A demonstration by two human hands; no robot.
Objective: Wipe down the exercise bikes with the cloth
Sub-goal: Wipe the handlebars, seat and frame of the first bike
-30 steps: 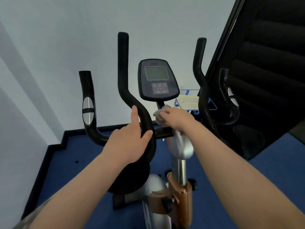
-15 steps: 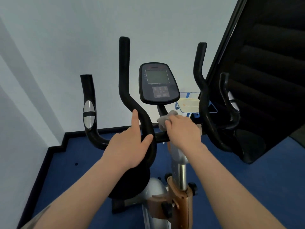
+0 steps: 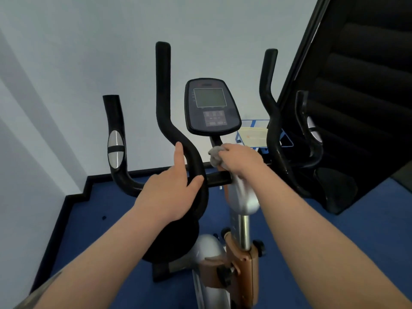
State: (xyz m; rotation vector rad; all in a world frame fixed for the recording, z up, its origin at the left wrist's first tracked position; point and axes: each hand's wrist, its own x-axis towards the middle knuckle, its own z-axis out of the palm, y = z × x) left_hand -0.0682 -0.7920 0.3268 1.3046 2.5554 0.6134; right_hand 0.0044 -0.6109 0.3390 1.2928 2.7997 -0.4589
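Observation:
An exercise bike (image 3: 243, 201) with black handlebars and a dark console (image 3: 211, 107) stands in front of me. My left hand (image 3: 171, 186) grips the curved left handlebar (image 3: 169, 121), index finger stretched up along it. My right hand (image 3: 240, 160) holds a bunched grey cloth (image 3: 215, 156) and presses it against the stem just under the console, above the crossbar. The cloth's lower part is hidden by my hand.
A white wall is straight ahead. A black staircase structure (image 3: 361, 85) rises at the right, close to the right handlebars (image 3: 270, 121). Blue carpet (image 3: 107, 215) with a black skirting covers the floor. A blue and white tray-like object (image 3: 254, 136) lies behind the console.
My right hand with the cloth slid right along the crossbar, then back left and up to the stem under the console. My left hand kept its grip.

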